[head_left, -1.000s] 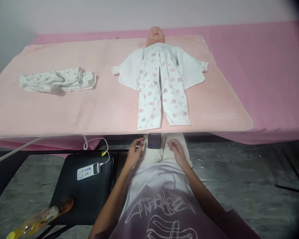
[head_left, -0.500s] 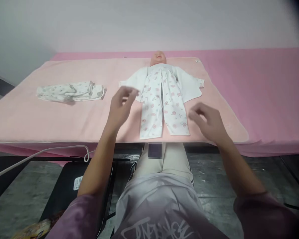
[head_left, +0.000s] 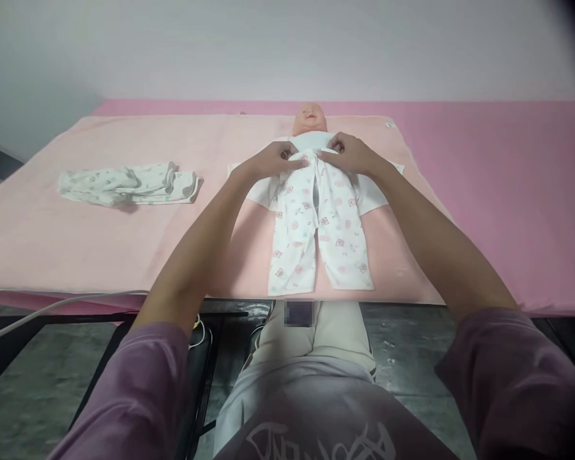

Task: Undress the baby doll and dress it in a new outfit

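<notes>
White baby pants (head_left: 294,230) with a pink animal print lie legs toward me, over a white baby top (head_left: 268,191) whose sleeves spread to both sides. Above the clothes shows the head of a baby doll (head_left: 310,119); its body is hidden. My left hand (head_left: 278,158) is closed on the left part of the waistband, thumb on top of the cloth. On the right part, my right hand (head_left: 349,152) pinches the same waistband. Both hands are close together, just below the doll's head.
A folded white patterned garment (head_left: 129,184) lies on the left of the peach blanket (head_left: 182,255). Pink cloth (head_left: 508,191) covers the table to the right. A white cable (head_left: 67,313) runs below the front edge at left, near a black chair (head_left: 201,358).
Both hands have moved forward and inward from beside the pants to the waistband and taken hold of it. The view has shifted slightly.
</notes>
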A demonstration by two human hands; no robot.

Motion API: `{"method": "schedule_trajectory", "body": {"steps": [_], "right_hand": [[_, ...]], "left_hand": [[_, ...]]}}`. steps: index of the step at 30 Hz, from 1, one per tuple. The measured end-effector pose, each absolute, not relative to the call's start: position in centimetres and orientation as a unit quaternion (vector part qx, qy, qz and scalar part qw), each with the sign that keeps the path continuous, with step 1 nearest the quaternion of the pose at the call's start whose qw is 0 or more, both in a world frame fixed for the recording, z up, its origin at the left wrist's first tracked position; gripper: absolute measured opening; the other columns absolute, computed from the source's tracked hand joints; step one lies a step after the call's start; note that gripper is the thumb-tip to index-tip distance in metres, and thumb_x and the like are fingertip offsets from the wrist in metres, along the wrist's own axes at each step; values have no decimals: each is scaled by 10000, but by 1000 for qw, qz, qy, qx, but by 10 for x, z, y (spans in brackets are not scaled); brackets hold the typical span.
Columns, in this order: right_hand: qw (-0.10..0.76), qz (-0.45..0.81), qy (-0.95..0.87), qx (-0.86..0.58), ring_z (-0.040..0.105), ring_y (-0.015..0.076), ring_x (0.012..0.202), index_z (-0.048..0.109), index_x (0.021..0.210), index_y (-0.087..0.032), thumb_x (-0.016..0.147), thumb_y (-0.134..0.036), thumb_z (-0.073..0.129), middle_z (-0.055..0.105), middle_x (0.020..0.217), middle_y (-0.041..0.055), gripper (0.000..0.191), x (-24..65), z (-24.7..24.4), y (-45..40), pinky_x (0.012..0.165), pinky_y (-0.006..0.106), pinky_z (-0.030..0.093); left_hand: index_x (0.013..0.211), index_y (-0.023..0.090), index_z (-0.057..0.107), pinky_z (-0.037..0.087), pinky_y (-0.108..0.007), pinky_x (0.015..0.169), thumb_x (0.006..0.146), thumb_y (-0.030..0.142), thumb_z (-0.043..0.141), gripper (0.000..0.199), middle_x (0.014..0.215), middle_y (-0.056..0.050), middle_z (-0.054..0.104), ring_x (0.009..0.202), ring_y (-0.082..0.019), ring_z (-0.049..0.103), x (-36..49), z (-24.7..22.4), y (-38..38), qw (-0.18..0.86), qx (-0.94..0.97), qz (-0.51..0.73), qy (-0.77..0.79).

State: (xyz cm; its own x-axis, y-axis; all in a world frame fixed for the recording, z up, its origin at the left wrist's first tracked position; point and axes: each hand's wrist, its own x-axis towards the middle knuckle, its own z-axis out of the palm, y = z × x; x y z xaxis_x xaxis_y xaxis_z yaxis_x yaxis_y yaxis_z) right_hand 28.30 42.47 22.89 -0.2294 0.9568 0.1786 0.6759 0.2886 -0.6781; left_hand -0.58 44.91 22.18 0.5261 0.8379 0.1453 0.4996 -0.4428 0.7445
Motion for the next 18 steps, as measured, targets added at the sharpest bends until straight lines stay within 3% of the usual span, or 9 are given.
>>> {"method": "schedule_trajectory", "body": {"steps": [3, 6, 9, 13, 18], "right_hand": [[246, 235, -796, -501, 552, 285, 958, 618, 909, -247, 836, -797, 910, 587, 941, 70, 626, 291, 240, 404, 856, 440, 498], [218, 231, -826, -466, 550, 289, 962, 647, 966, -249, 736, -864, 948, 589, 999, 78, 723, 304, 245, 380, 814, 413, 466], [181, 261, -817, -480, 552, 274, 880, 683, 1074, -267, 670, -884, 977, 602, 980, 66, 794, 311, 243, 358, 743, 387, 422], [179, 285, -795, -505, 524, 250, 806, 678, 1008, -261, 761, -896, 907, 602, 897, 56, 718, 311, 237, 335, 713, 376, 361], [147, 274, -810, -498, 590, 296, 899, 702, 1148, -268, 706, -813, 972, 701, 1115, 107, 752, 315, 240, 320, 731, 387, 411]], "left_hand": [[976, 236, 650, 529, -373, 848, 795, 632, 963, 536, 1041, -71, 648, 981, -242, 641, -15, 224, 427, 303, 834, 261, 380], [1047, 249, 654, 525, -367, 852, 700, 700, 1011, 672, 1138, -91, 661, 1027, -255, 634, -24, 222, 407, 297, 849, 257, 353], [1013, 252, 626, 475, -354, 761, 767, 779, 941, 661, 1011, -67, 644, 875, -228, 596, -28, 218, 390, 315, 853, 221, 352], [1022, 258, 588, 402, -359, 695, 872, 750, 865, 585, 886, -38, 573, 763, -225, 542, -28, 218, 369, 313, 851, 179, 381], [1094, 261, 590, 465, -397, 745, 703, 784, 988, 765, 1029, -85, 633, 888, -291, 609, -25, 215, 350, 294, 858, 159, 390]]}}
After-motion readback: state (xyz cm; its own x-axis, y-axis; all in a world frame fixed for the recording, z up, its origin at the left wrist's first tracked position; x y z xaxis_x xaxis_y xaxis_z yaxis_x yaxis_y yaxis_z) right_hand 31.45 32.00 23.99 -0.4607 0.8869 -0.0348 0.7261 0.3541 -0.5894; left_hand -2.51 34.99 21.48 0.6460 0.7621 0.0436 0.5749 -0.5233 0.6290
